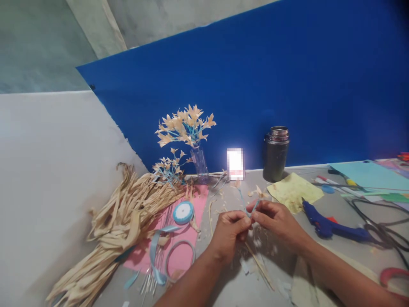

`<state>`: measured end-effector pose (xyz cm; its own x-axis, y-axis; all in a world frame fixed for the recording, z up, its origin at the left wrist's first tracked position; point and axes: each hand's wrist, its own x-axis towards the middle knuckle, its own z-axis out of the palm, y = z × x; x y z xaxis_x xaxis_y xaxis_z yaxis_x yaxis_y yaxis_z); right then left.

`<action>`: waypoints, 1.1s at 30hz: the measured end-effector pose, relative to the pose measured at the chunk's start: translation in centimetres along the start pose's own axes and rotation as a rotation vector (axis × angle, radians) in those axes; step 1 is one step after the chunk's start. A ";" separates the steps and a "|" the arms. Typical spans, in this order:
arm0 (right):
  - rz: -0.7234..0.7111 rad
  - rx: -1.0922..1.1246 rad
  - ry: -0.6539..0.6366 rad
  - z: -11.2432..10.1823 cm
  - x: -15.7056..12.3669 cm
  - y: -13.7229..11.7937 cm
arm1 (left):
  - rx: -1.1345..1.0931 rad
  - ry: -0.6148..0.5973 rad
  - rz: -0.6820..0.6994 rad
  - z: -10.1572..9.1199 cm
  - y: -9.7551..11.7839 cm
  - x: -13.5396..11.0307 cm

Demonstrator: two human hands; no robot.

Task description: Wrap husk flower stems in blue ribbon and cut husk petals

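Note:
My left hand (pixel 229 232) and my right hand (pixel 275 219) meet above the grey table (pixel 348 260), fingers pinched together on thin blue-wrapped flower stems (pixel 252 209). The stems fork upward and carry small tan husk petals (pixel 259 191) at the tips. A thin stick (pixel 260 266) runs down toward me below the hands. A finished bunch of tan husk flowers (pixel 185 124) on blue stems stands in a small clear vase (pixel 199 161) behind, with a smaller bunch (pixel 168 167) lying beside it.
A pile of dried husk strips (pixel 121 221) lies at the left. A pink sheet (pixel 183 238) holds a light-blue ribbon roll (pixel 183 212) and loose ribbon (pixel 156 251). A blue glue gun (pixel 332 224), a dark metal flask (pixel 276 153), yellow paper (pixel 294 191), cables and coloured sheets lie at the right. A blue board (pixel 287 85) backs the table.

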<state>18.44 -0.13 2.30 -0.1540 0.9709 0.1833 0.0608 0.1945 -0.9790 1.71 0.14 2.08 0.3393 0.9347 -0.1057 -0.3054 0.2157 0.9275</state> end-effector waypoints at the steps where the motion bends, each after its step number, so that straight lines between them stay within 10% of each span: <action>1: 0.003 0.013 -0.031 -0.2 0.0 -0.2 | -0.023 -0.019 -0.026 0.0 0.0 0.0; 7: 0.030 0.071 -0.174 -0.4 -0.2 -1.6 | -0.030 -0.119 -0.121 -0.1 -0.1 0.0; 17: 0.120 -0.110 0.086 0.5 -0.3 -1.2 | 0.278 0.048 0.098 0.0 0.0 0.1; 26: -0.080 -0.088 0.183 0.9 -0.3 -1.1 | 0.401 0.159 0.248 0.6 0.0 -0.3; 33: -0.058 0.051 -0.092 -0.5 -0.5 -1.9 | -0.067 -0.339 -0.211 -1.6 0.5 0.9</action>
<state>18.86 -0.92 4.11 -0.2456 0.9409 0.2331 -0.0006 0.2403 -0.9707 0.45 1.49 1.87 0.6717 0.7241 -0.1566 -0.2511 0.4214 0.8714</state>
